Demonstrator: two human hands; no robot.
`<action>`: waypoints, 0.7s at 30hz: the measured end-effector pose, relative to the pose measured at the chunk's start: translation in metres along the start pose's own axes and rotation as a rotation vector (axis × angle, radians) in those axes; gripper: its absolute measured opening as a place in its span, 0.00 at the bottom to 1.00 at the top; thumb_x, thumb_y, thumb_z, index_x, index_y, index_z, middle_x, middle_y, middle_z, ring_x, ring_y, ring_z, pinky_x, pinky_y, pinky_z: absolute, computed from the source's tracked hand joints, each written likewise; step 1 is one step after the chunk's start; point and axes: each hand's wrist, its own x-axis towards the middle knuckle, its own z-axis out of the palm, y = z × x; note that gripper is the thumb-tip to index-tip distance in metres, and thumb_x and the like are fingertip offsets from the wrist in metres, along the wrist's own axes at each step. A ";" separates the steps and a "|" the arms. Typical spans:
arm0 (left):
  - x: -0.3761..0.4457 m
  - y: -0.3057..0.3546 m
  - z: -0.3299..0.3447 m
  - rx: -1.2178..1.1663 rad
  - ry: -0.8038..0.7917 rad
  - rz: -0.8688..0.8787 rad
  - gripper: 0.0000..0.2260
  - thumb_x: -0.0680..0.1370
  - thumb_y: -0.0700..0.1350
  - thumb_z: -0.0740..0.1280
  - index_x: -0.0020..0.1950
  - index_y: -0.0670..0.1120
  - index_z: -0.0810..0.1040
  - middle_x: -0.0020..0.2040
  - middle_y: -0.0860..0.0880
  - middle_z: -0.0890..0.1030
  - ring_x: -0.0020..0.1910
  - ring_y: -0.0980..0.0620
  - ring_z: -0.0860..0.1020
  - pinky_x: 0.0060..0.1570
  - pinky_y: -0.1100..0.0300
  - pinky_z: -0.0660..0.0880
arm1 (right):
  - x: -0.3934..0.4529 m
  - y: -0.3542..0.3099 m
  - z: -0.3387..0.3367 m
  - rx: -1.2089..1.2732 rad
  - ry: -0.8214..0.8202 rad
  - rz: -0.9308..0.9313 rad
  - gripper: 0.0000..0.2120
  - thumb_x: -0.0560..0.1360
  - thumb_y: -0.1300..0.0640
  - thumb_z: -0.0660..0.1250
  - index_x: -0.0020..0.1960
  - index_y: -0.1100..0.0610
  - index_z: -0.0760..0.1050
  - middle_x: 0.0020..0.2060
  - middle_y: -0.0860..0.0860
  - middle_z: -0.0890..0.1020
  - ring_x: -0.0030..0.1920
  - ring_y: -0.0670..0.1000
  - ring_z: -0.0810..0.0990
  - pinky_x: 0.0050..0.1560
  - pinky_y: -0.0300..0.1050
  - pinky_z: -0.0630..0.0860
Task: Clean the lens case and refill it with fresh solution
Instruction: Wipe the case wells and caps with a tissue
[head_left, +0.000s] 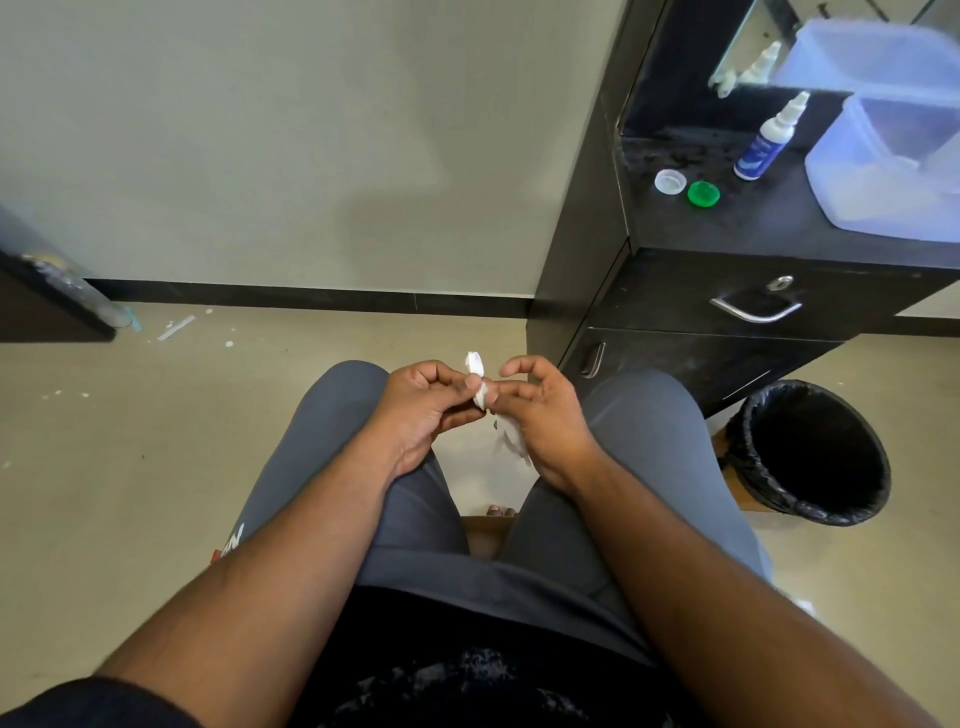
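pinching lens case (475, 364), perhaps tissue-wrapped, mid-lap

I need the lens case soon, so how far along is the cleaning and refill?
Both caps, white and green, are off and on the cabinet. The left hand holds the case while the right hand wipes it with tissue. Refilling from the bottle remains.

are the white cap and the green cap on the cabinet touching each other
Apart. The head view shows a thin strip of dark cabinet top between the white cap and the green cap.
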 end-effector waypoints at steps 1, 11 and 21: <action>0.000 0.000 0.000 0.003 0.003 0.000 0.04 0.72 0.36 0.72 0.40 0.38 0.78 0.39 0.41 0.84 0.41 0.44 0.84 0.47 0.50 0.82 | 0.000 -0.001 -0.001 0.138 -0.017 0.059 0.12 0.70 0.70 0.71 0.48 0.58 0.72 0.44 0.62 0.83 0.45 0.57 0.84 0.44 0.48 0.81; 0.004 -0.004 0.000 0.114 0.059 -0.097 0.05 0.72 0.36 0.73 0.39 0.37 0.79 0.38 0.39 0.83 0.38 0.43 0.84 0.45 0.48 0.82 | 0.009 -0.001 -0.010 -0.885 -0.170 -0.276 0.14 0.73 0.64 0.70 0.38 0.50 0.68 0.39 0.46 0.79 0.42 0.46 0.77 0.44 0.37 0.75; 0.009 -0.005 0.002 0.049 0.102 -0.124 0.03 0.75 0.35 0.70 0.47 0.35 0.80 0.42 0.38 0.83 0.37 0.43 0.84 0.38 0.53 0.83 | 0.009 -0.009 -0.015 -0.598 0.128 -0.263 0.05 0.75 0.64 0.67 0.45 0.55 0.74 0.44 0.48 0.79 0.46 0.49 0.79 0.43 0.43 0.80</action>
